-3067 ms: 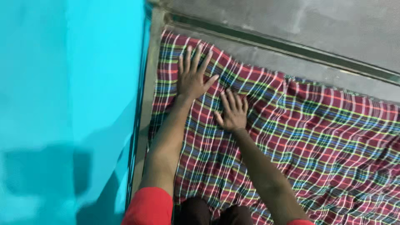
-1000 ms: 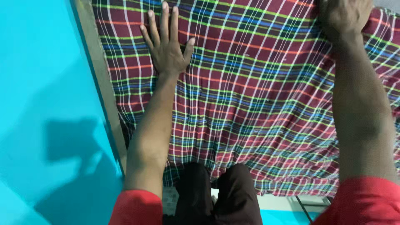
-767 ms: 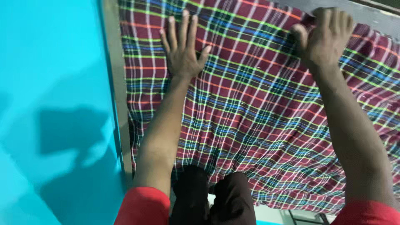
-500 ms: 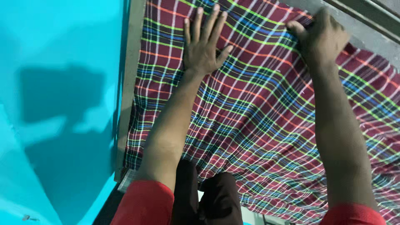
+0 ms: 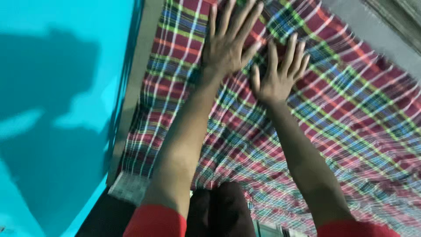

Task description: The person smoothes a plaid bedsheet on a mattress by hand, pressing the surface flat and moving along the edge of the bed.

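A maroon plaid cloth (image 5: pixel 351 114) with green, blue and orange lines lies spread over a flat bed surface. My left hand (image 5: pixel 228 41) rests flat on it near the top left, fingers spread. Just to its right, my right hand (image 5: pixel 278 72) presses flat on the cloth too, fingers apart, almost touching the left one. Neither hand holds anything. Both arms wear red sleeves.
A turquoise wall (image 5: pixel 57 109) runs down the left side, with shadows on it. A pale frame edge (image 5: pixel 136 96) separates it from the cloth. Grey bare surface (image 5: pixel 372 30) shows past the cloth's far edge at top right. My dark-trousered legs (image 5: pixel 219 210) are at the bottom.
My right hand let go of the cloth's far edge, moved left and now lies flat beside my left hand. The view is now blurred.
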